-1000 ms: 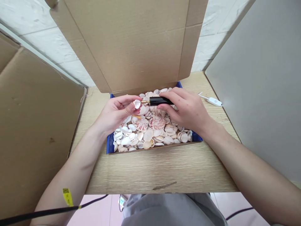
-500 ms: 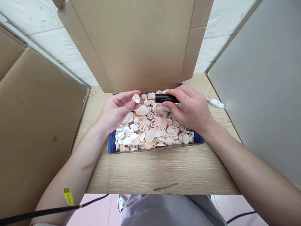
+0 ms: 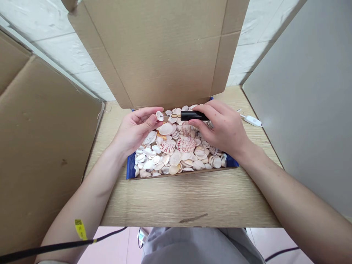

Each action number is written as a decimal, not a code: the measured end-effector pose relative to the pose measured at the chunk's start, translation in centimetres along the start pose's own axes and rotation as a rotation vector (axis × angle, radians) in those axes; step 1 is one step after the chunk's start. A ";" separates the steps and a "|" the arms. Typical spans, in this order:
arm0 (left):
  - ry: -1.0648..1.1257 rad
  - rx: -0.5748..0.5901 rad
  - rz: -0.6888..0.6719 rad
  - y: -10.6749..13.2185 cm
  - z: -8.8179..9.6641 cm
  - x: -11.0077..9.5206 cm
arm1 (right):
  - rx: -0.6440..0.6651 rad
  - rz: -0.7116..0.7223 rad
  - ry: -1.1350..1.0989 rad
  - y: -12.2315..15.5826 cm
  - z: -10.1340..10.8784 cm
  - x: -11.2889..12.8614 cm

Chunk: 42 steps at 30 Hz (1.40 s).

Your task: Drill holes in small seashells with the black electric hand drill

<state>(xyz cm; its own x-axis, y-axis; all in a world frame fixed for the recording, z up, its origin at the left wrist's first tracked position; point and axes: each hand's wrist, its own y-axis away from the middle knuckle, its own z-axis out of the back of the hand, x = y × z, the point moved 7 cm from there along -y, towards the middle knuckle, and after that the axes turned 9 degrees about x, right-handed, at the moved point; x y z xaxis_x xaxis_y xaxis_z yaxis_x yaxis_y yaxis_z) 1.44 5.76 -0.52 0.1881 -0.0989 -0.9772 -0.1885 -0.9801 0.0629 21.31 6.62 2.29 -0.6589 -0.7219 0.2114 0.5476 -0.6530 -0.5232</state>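
Note:
Between the thumb and fingers of my left hand [image 3: 140, 124] is a small white seashell [image 3: 159, 116], its hollow side towards the right, with small dark holes in it. My right hand [image 3: 220, 123] is wrapped round a black mini drill [image 3: 194, 115] with a brass chuck [image 3: 176, 116]. The drill lies level and its thin bit points left at the shell; whether the tip touches the shell I cannot tell. Below both hands is a shallow cardboard box with blue sides [image 3: 131, 167], full of loose shells, among them two red-striped scallop shells [image 3: 186, 143].
The box's cardboard lid [image 3: 165, 51] stands raised at the back. A brown cardboard panel [image 3: 41, 146] walls the left side, a grey panel [image 3: 308, 110] the right. A white inline switch [image 3: 253, 121] lies on the wooden table [image 3: 170, 198]. A black cable [image 3: 55, 247] crosses the lower left.
The shell has turned slightly in my left fingers. My right hand and the drill have shifted very slightly left. Nothing else has visibly moved.

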 end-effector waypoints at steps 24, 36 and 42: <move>-0.064 0.054 -0.032 -0.2 0.0 0.1 | 0.004 -0.021 -0.008 0.0 -0.1 -0.2; -0.137 0.012 0.009 -0.1 0.0 0.3 | -0.010 -0.006 -0.003 0.0 0.2 -0.2; -0.158 0.010 0.035 -0.1 -0.1 0.5 | -0.022 0.010 0.039 0.1 0.5 0.0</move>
<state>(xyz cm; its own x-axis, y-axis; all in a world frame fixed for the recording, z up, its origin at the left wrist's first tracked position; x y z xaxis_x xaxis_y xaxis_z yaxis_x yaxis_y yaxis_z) 1.64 5.76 -1.02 0.0271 -0.1034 -0.9943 -0.2020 -0.9747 0.0959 21.63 6.49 2.63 -0.6733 -0.7187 0.1736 0.5434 -0.6402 -0.5430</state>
